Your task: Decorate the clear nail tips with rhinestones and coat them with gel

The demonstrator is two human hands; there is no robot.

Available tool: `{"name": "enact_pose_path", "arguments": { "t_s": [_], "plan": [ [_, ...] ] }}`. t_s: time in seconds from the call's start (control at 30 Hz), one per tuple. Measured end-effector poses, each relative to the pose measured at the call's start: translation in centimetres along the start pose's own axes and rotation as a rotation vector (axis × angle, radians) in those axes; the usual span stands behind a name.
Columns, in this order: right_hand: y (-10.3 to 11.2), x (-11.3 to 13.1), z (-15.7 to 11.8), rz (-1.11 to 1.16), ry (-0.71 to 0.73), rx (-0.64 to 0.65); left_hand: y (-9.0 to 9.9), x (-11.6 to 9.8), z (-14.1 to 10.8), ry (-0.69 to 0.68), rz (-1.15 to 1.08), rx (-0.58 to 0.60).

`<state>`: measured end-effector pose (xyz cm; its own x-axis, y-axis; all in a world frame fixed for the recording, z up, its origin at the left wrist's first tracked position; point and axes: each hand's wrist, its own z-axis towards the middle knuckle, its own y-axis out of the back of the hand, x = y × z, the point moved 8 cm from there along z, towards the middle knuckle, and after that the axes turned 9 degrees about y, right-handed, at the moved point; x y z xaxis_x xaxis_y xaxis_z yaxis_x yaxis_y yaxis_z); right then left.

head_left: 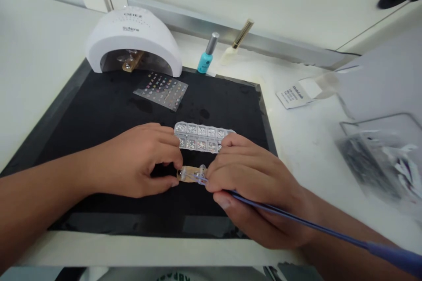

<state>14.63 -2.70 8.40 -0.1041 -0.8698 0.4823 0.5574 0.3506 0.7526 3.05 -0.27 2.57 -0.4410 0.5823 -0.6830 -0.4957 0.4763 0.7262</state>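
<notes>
My left hand point(132, 160) pinches the left end of a small tan holder point(189, 174) between thumb and fingertips. The holder carries small clear pieces, probably false nail tips, and its right end is partly hidden by my right hand point(250, 180). That hand grips a long, thin blue-handled tool point(296, 218), whose tip reaches the holder. Just behind both hands lies a clear compartment case of rhinestones point(201, 137), its lower right part hidden by my right fingers.
The hands work over a black mat point(99, 109). Beyond it stand a white SUNone UV nail lamp point(132, 30), a teal bottle with a silver cap point(207, 55), a rhinestone sheet point(161, 90), and a gold-handled brush point(242, 34). An alcohol pad packet point(293, 95) and a clear bag point(372, 162) lie right.
</notes>
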Motion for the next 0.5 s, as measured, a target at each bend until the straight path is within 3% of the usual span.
{"name": "enact_pose_path", "arguments": {
  "t_s": [0.5],
  "plan": [
    [-0.42, 0.01, -0.19, -0.012, 0.034, -0.009, -0.23, 0.03, -0.02, -0.011, 0.012, -0.015]
  ]
}}
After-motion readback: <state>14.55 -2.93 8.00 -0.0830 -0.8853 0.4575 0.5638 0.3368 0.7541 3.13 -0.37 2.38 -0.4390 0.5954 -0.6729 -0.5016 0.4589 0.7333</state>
